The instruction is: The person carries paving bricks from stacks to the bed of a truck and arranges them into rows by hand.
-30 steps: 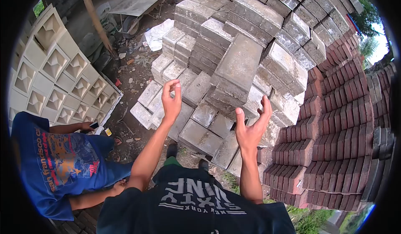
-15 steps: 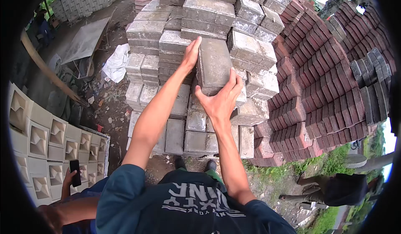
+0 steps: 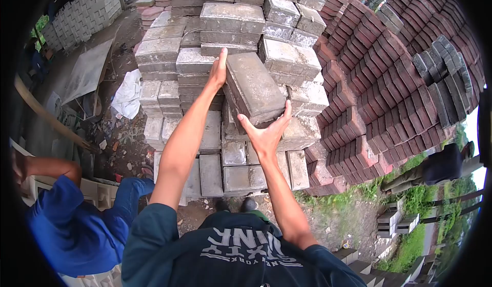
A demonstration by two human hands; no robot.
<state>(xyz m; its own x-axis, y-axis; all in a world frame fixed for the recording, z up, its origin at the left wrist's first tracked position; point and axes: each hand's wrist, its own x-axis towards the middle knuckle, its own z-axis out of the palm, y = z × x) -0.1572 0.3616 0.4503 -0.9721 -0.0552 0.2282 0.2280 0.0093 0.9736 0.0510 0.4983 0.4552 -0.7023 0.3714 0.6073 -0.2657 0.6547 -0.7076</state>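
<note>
Grey block [image 3: 256,79] gripped from two sides

The left hand [image 3: 218,74] presses along the block's left side near its far end, while the right hand [image 3: 266,134] spreads thumb and fingers around the near end. Together they clasp it firmly, probably set apart like this because it is long and looks heavy. The block sits slantwise over a stepped grey stack [image 3: 231,18]; whether its underside touches the layers below, I cannot tell. The stack is laid in tight layers, likely for steadiness. To its right, red blocks [image 3: 394,100] stand in close rows, seemingly to save ground. Off to the left are a white sack [image 3: 126,95], a wheelbarrow [image 3: 88,74] and a person in blue [image 3: 97,230].
</note>
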